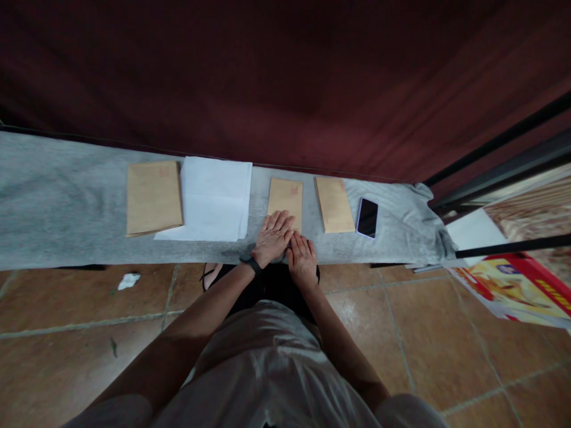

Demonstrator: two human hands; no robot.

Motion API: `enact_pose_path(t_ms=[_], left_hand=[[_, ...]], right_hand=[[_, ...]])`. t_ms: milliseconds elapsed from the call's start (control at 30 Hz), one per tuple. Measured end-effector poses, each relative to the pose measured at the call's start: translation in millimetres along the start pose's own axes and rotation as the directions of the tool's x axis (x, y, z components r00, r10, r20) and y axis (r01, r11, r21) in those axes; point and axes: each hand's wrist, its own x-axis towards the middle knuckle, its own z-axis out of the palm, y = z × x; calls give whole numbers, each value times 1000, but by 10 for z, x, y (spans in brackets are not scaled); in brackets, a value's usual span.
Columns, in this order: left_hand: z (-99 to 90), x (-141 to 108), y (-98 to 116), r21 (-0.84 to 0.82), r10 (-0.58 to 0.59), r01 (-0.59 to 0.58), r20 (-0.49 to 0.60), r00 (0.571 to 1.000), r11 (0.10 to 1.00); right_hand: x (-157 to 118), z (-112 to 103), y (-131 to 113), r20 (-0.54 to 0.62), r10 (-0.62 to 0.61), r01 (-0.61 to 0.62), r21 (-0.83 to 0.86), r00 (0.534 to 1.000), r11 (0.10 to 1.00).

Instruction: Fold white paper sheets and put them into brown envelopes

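A small brown envelope (284, 195) lies flat on the grey cloth in front of me. My left hand (273, 236), with a dark watch on its wrist, rests flat over the envelope's lower left part, fingers stretched out. At the lower right edge of the same envelope lies my right hand (303, 255), its fingers extended and close to the left hand. Both palms face down, and the lower end of the envelope is hidden beneath them. To the right sits a stack of similar brown envelopes (335, 205). White paper sheets (214, 199) lie to the left.
Larger brown envelopes (154, 199) overlap the paper's left side. A phone (367, 218) lies right of the small stack. The narrow cloth-covered table (66, 202) ends at a dark red curtain (276, 89). A colourful box (513, 285) and black bars stand at the right.
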Motion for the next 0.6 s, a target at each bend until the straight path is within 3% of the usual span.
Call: enact_pose_path(t_ms=[267,600], left_hand=[[8,8,-50,3,-87,87,-5,996,996],[57,-176,-169,-1,-191,192,-140,972,981]], right_hand=[[-10,10,5,21,10,-10,-11,1000,1000],[-33,24,22,-6,-10,10,-1,1000,1000]])
